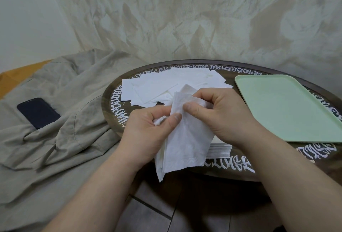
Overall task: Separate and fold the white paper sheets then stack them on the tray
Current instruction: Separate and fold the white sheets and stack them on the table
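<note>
Two bare hands in view: one left hand (148, 132), one right hand (222, 113). One white paper sheet (187, 139) pinched between them, thin layers at its lower edge, layer count unclear. One loose pile of white paper sheets (157, 89) at the far side, overlapping, exact number cannot be told, clearly many. One neat stack of white sheets (220, 150) under the right wrist, too many thin edges to count. One pale green tray (288, 109), zero sheets on it. One round dark table (111, 106). One dark phone (38, 112). One beige cloth (64, 87).
</note>
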Demonstrator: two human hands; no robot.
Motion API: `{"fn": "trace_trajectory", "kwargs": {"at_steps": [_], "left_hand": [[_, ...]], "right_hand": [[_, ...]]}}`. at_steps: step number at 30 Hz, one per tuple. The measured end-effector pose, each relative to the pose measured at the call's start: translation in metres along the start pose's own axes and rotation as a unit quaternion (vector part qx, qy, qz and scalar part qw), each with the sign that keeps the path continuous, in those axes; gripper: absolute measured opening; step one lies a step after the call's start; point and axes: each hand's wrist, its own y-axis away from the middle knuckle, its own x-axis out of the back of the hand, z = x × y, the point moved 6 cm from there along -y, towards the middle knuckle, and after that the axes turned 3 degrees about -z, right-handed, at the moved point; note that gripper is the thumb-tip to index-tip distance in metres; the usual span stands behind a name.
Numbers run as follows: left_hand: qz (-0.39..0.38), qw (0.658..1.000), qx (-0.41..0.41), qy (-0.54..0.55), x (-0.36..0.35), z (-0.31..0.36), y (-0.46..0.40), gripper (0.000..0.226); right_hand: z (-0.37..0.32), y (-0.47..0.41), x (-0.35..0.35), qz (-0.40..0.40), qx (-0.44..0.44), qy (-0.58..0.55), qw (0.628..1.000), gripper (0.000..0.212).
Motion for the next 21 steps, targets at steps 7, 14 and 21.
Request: {"fn": "trace_trajectory", "kwargs": {"at_steps": [7,14,21], "left_hand": [[0.004,1.0,0.002,-0.024,0.0007,-0.0012,-0.0003,0.02],[0.001,1.0,0.002,-0.02,-0.0004,-0.0013,-0.0003,0.024],[0.002,1.0,0.002,-0.019,-0.0016,0.0008,-0.0001,0.027]], "right_hand": [[-0.0008,-0.0007,-0.0007,-0.004,0.002,-0.007,1.0,0.012],[-0.0046,-0.0001,-0.0003,-0.005,0.016,0.001,1.0,0.013],[-0.0052,-0.001,0.0016,0.026,0.038,0.071,0.996,0.011]]}}
